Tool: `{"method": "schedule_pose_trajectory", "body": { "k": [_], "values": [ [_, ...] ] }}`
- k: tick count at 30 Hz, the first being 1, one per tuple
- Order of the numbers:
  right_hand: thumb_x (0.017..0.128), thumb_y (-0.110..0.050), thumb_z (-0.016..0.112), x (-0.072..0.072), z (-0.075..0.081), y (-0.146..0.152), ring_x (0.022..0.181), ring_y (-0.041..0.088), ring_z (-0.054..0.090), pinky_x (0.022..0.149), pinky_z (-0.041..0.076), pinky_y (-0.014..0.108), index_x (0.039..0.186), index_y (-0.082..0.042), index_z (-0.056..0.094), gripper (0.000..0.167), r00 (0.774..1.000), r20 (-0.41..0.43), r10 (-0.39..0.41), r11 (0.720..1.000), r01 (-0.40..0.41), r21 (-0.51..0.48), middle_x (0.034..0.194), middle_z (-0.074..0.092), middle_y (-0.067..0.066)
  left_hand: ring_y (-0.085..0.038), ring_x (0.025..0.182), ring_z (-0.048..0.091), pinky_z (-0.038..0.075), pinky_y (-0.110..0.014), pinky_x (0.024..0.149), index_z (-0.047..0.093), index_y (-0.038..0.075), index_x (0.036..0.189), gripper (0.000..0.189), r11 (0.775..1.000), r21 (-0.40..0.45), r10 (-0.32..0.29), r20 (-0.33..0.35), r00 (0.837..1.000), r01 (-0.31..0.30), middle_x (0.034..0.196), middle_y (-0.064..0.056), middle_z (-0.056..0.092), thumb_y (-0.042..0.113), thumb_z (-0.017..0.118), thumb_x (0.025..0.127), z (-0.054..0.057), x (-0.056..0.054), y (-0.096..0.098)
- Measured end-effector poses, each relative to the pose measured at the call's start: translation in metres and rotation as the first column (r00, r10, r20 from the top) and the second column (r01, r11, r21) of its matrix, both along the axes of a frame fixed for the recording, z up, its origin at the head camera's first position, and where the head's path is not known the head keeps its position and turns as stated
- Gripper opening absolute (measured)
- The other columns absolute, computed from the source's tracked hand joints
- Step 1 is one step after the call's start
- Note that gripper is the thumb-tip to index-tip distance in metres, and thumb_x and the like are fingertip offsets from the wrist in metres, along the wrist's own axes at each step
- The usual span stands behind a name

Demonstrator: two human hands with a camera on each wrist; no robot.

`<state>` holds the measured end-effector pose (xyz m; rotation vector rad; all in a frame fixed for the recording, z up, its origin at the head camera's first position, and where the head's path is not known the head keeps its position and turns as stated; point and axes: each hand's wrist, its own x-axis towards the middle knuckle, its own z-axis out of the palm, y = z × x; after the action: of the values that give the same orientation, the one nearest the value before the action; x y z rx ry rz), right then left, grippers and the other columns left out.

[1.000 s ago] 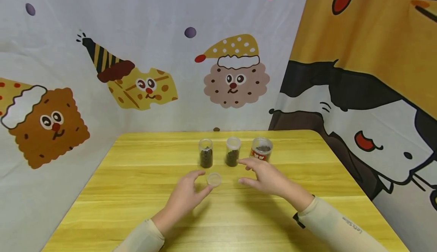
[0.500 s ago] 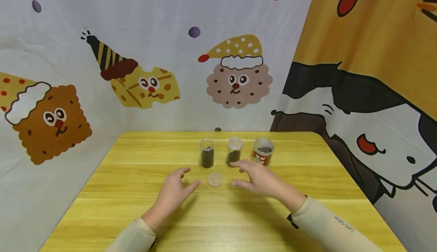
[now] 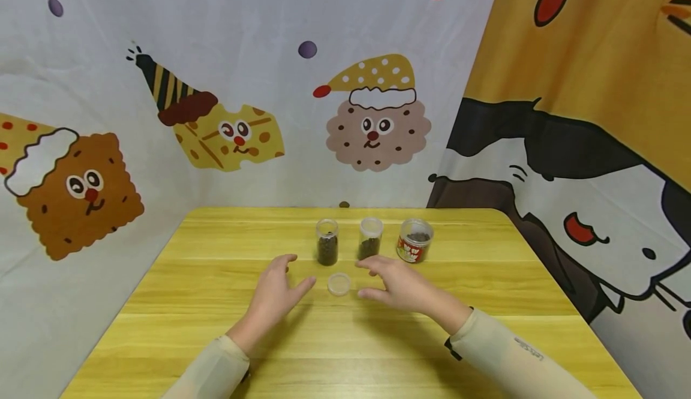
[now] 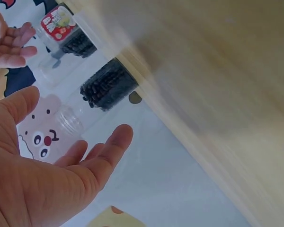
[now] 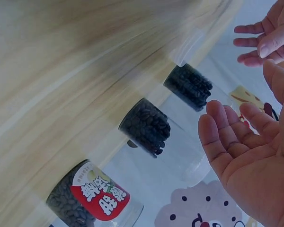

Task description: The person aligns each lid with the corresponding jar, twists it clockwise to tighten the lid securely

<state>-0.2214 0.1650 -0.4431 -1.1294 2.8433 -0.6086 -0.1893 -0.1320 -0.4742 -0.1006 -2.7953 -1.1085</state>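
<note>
My left hand point(image 3: 272, 294) is held above the table with thumb and fingers spread, nothing in it. A round clear lid point(image 3: 339, 284) lies flat between the two hands. Behind the lid stands a slim clear jar point(image 3: 327, 246), uncapped, partly filled with dark beans; its threaded neck point(image 4: 68, 118) shows in the left wrist view. My right hand point(image 3: 396, 285), empty with fingers loosely bent, is in front of a second slim jar point(image 3: 370, 240), which has a whitish cap and dark beans. Its fingertips overlap that jar's base in the head view.
To the right stands a wider clear jar point(image 3: 414, 243) with a red label and dark contents. All three jars are upright in a row towards the back of the wood-grain table point(image 3: 345, 351). A cartoon-printed curtain point(image 3: 243, 45) hangs behind.
My left hand, earlier with its thumb at the lid's edge, has drawn back to the left, leaving the lid on the table. My right hand has shifted slightly left.
</note>
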Motion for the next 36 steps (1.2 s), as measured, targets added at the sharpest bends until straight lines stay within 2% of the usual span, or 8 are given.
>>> {"method": "schedule_pose_trajectory", "body": {
  "k": [9, 17, 27, 36],
  "values": [
    [0.100, -0.044, 0.074, -0.002, -0.003, -0.006, 0.116, 0.021, 0.074, 0.094, 0.063, 0.041, 0.150, -0.014, 0.061, 0.059, 0.999, -0.024, 0.030, 0.998, -0.029, 0.061, 0.146, 0.067, 0.008, -0.045, 0.130, 0.064, 0.058, -0.057, 0.104, 0.050, -0.005, 0.152, 0.077, 1.000, 0.029, 0.008, 0.038, 0.999, -0.009, 0.152, -0.029, 0.057, 0.039, 0.080, 0.096, 0.002, -0.013, 0.001],
    [0.101, -0.045, 0.074, -0.005, -0.005, -0.016, 0.130, 0.028, 0.068, 0.107, 0.059, 0.046, 0.148, -0.015, 0.063, 0.057, 0.993, -0.099, 0.071, 0.989, -0.057, 0.138, 0.146, 0.067, 0.011, -0.046, 0.135, 0.061, 0.057, -0.059, 0.107, 0.043, -0.005, 0.157, 0.085, 1.000, 0.027, -0.003, 0.049, 0.999, 0.002, 0.157, -0.029, 0.053, 0.041, 0.080, 0.096, 0.004, -0.025, 0.005],
    [0.099, -0.044, 0.077, -0.011, -0.007, -0.032, 0.126, 0.027, 0.070, 0.105, 0.060, 0.045, 0.147, -0.019, 0.065, 0.056, 0.970, -0.201, 0.137, 0.964, -0.083, 0.253, 0.142, 0.070, 0.009, -0.048, 0.147, 0.050, 0.049, -0.062, 0.116, 0.036, -0.004, 0.162, 0.091, 0.998, 0.059, -0.016, 0.097, 0.995, 0.011, 0.162, -0.029, 0.047, 0.042, 0.079, 0.096, 0.005, -0.040, 0.013],
    [0.099, -0.047, 0.075, -0.015, -0.014, -0.047, 0.135, 0.029, 0.066, 0.113, 0.056, 0.046, 0.150, -0.020, 0.062, 0.059, 0.968, -0.187, 0.168, 0.930, -0.093, 0.355, 0.148, 0.066, 0.010, -0.047, 0.146, 0.051, 0.052, -0.060, 0.114, 0.032, -0.004, 0.163, 0.095, 0.995, 0.095, -0.021, 0.134, 0.991, 0.009, 0.163, -0.028, 0.046, 0.039, 0.082, 0.095, 0.001, -0.051, 0.017]
  ]
}}
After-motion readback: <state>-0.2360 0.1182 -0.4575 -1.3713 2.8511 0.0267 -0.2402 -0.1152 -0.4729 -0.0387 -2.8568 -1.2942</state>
